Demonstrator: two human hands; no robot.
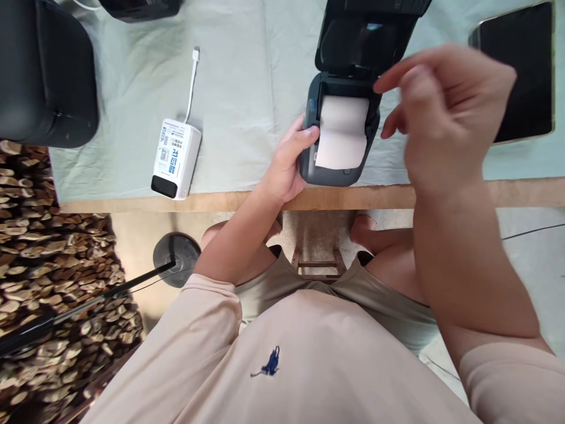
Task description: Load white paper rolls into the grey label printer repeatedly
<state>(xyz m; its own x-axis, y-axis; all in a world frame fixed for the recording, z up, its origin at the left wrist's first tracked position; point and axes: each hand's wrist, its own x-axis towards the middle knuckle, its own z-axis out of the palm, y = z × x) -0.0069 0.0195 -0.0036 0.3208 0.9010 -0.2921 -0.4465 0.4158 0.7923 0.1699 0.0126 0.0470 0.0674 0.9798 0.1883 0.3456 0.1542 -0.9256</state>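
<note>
- At the table's near edge, the printer is gripped at its left side by the left hand, thumb over the rim, fingers mostly hidden.
- Right hand is raised by the opposite side, loosely curled and blurred; whether anything is pinched or touched cannot be told.
- Body looks stiff and fairly light, smooth enough to slip; best held by both sides, low down.
- Paper looks soft, easily creased; best taken by its outer edges.
- Lid is swung open at the far end; hinge is probably the weak spot, so not to be used as a handle.
- Cloth underneath is wrinkled, may drag.
- White device with short cable lies well left; tablet lies right, partly covered by the right hand.
</note>
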